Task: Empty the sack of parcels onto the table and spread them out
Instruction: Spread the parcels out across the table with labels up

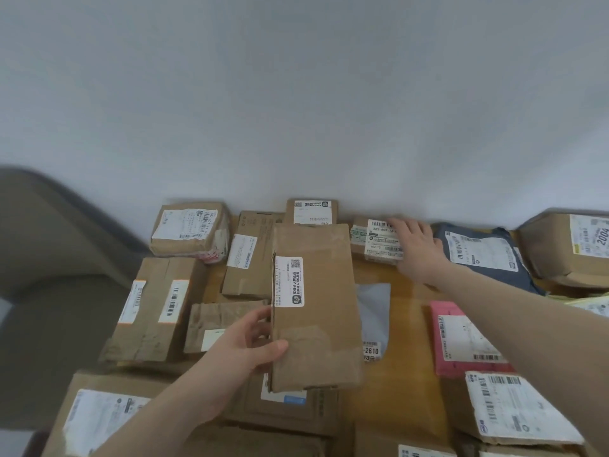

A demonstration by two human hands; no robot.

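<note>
I log a plain white wall (296, 94) filling the upper half of the head view, unmarked, and it meets the far edge of the work surface directly behind the back row of items. At the left I see a grey-brown floor (49, 324) below surface level, and across it a broad, blurred dark band (82, 206) curves from the left edge down toward the wall. I cannot tell what that band is; motion blur softens the whole left side.

Both forearms are bare, no sleeves, rings or watch showing.
</note>
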